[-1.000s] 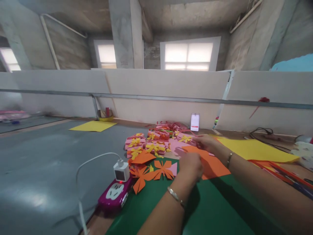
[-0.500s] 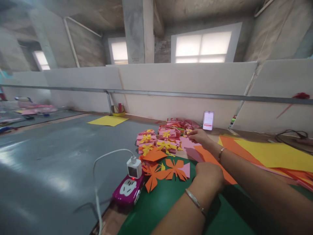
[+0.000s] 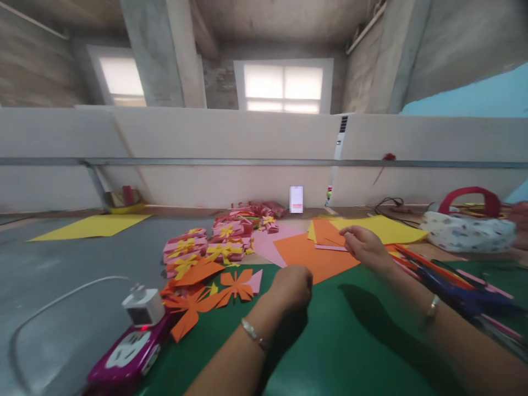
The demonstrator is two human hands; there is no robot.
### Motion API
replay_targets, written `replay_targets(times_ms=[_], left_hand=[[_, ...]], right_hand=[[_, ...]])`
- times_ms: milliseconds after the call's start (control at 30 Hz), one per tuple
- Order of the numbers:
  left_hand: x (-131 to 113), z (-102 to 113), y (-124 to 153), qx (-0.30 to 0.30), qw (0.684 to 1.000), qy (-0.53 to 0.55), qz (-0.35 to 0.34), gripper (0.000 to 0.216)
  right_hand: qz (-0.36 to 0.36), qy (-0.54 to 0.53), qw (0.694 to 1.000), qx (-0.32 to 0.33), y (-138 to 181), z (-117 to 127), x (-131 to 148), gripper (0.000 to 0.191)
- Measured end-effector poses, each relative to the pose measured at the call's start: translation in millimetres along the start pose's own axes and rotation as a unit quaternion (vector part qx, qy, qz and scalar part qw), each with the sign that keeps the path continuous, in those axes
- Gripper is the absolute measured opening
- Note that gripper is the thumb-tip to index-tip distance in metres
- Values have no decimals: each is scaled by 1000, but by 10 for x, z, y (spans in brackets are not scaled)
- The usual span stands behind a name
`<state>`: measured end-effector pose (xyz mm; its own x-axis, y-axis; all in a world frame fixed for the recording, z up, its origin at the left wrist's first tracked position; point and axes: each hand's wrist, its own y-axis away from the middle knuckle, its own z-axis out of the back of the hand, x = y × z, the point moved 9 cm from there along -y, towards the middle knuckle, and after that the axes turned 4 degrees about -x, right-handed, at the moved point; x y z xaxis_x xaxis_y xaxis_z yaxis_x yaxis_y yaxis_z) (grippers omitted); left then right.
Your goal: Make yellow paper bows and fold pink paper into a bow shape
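Note:
My left hand (image 3: 291, 286) is closed in a fist on the green sheet (image 3: 330, 346), just below the orange sheet (image 3: 313, 258); its palm side is hidden. Farther off, my right hand (image 3: 365, 246) lies over the orange sheet's right side. Its fingers are bent, with the tips pinched at the end of a thin pink paper strip (image 3: 329, 247) that lies on the orange sheet. Both wrists wear a thin bracelet.
Pink folded pieces with yellow bows (image 3: 206, 247) and orange flower cut-outs (image 3: 235, 283) lie to the left. A purple power strip (image 3: 124, 352) carries a white charger (image 3: 140, 308). Yellow sheet (image 3: 379, 228), phone (image 3: 296, 199), red-handled bag (image 3: 466, 228), pens and strips (image 3: 454, 280); another person's hand (image 3: 520, 215).
My right hand has drawn back from the pile of pink pieces to the orange sheet, now at a pink strip. My head has turned right. The left fist has stayed on the green sheet.

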<state>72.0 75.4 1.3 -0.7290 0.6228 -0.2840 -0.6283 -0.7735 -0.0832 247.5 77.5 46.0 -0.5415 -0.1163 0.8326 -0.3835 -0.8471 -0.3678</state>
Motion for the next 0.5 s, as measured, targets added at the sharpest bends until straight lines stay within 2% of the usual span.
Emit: replay_targets(times_ms=[133,200,267,400,467,500], left_hand=[[106,83,-57,-62,998,2,30,26],[95,81,-73,-79,997,6,22,32],[55,20,-75,-71,997,8,2,42],[9,-234,-50,18,999,-20,-28,64],[12,-293,-40,44,998,-36,-29,64],[16,-297,-41,48,998,-43,-27,63]], right_hand=[[29,43,995,-83,-109,429,-18,18],[36,60,993,-98,-147,561,-15,19],[38,79,992,-90,-168,598,-15,21],[53,137,988,-54,-149,433,-17,25],[74,166,983,-21,-97,230,-15,13],[87,180,980,11,-58,90,-17,17]])
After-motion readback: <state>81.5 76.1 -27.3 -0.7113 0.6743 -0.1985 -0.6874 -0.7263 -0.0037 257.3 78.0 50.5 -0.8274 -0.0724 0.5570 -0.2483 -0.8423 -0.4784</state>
